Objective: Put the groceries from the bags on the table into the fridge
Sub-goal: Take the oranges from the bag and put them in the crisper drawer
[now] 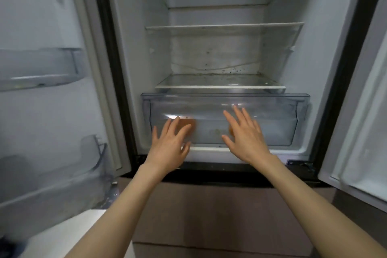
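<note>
Clear drawer (272, 115) under open hands (245, 134)

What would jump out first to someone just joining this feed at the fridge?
Two open hands, left hand and right hand, spread flat at the front of the clear crisper drawer at the bottom of the open fridge. Through the drawer's front, orange-brown items show blurrily behind the fingers. Above, the glass shelves hold nothing, and the back wall over the lowest shelf is speckled with dark spots.
</note>
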